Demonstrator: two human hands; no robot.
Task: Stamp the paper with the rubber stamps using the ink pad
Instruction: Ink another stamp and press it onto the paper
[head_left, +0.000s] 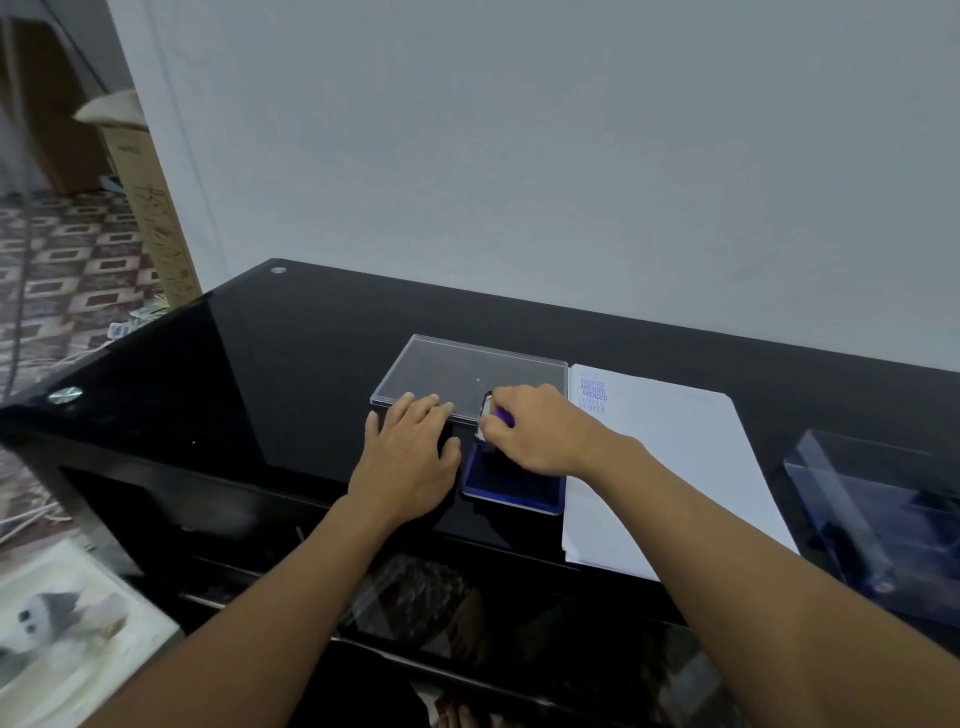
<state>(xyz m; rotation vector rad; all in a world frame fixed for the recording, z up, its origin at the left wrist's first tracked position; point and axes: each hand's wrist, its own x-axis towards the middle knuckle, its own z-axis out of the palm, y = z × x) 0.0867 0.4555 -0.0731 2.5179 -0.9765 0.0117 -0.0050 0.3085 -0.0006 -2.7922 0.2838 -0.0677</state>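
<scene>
Step in hand, as I judge it: inking the stamp (492, 413). My right hand (530, 431) pinches it, fingers curled round its purple grip, over the far edge of the ink pad (511, 483). To do this well I would set the face down flat, press evenly without rocking, and lift straight up (a tilted face takes ink at one end only). It should then travel to the paper (675, 467) without brushing the pad's rim.

Stamp: small, with a purple handle and a pale body with a dark edge. Its face is hidden, and I cannot tell whether it touches the pad. Ink pad: deep blue, open, just left of the paper. The paper carries blue prints (593, 396) in its far left corner; "AMENDED" is legible, the lower ones are faint.

My left hand (410, 452) lies flat on the table (260, 364), fingers straight, fingertips at the clear lid (467, 371). A clear box (883, 509) stands to the right of the paper.
</scene>
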